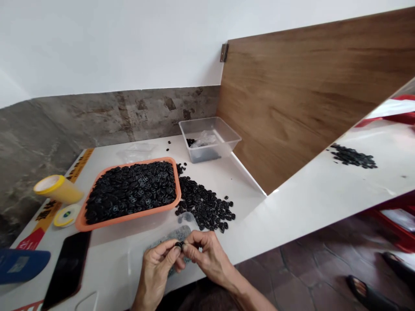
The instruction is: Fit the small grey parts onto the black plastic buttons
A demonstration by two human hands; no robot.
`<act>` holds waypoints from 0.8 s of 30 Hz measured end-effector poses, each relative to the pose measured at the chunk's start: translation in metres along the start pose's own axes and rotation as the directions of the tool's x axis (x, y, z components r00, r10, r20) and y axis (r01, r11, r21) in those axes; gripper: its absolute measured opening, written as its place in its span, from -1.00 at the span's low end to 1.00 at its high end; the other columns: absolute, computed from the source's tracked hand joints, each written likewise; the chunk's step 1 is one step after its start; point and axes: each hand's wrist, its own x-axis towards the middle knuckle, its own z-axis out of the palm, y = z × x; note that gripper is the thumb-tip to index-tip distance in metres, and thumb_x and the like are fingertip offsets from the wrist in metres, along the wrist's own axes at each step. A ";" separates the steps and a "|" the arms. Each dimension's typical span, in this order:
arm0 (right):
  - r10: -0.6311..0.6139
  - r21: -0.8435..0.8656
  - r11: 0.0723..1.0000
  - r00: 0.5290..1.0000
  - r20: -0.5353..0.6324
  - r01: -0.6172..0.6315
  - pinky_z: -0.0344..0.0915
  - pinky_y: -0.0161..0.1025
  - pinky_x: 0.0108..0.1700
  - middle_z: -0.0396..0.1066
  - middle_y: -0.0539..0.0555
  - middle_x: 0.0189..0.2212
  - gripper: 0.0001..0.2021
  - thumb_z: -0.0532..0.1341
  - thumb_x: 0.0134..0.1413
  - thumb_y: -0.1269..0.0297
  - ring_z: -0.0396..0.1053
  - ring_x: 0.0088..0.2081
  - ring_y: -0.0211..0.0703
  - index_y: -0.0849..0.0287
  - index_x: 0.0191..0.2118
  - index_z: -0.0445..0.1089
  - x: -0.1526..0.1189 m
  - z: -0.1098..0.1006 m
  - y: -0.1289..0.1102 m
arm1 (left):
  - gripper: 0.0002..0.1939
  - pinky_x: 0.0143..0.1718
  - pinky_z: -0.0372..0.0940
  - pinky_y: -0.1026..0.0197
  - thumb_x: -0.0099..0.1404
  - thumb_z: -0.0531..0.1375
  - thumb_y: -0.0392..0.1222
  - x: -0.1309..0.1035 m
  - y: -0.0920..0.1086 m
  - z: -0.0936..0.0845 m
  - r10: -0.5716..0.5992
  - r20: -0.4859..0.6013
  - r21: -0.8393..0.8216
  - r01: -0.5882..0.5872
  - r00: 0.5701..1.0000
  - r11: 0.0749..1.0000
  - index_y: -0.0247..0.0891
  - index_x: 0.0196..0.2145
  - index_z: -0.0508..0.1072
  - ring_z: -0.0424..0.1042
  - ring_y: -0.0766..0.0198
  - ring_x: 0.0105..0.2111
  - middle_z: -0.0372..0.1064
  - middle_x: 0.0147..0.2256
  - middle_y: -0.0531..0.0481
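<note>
Thumb and fingers of my left hand [157, 265] pinch a small black plastic piece [179, 244]. My right hand [209, 255] meets it there, its thumb and forefinger closed on the piece's other side. Fingertips cover most of it. Below my hands a clear plastic tray [181, 218] holds many tiny greyish bits, too small to name. Just beyond lies a loose heap of black oval pieces with slots [207, 205]. To the left, an orange basket [129, 219] is filled with the same kind of pieces.
A clear bin [210, 153] with a plastic bag stands against the brown wooden board [292, 99]. On the left are a yellow cup [60, 190], a round lid [67, 216], a dark phone [68, 268] and a blue object [24, 265]. More black pieces [353, 156] lie beyond the board.
</note>
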 end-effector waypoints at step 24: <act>0.104 -0.134 0.985 0.993 -0.064 -0.112 0.17 -0.40 -0.51 0.31 -0.02 -0.64 -0.68 0.28 0.02 0.10 0.24 -0.59 -0.35 0.28 -0.50 0.35 0.000 -0.008 0.018 | -0.76 -0.62 0.20 0.38 -0.05 0.40 -0.14 -0.004 0.004 0.007 -0.149 0.012 -0.351 0.143 0.989 0.925 -0.35 -0.44 0.56 0.35 0.40 -0.67 0.45 -0.64 -0.01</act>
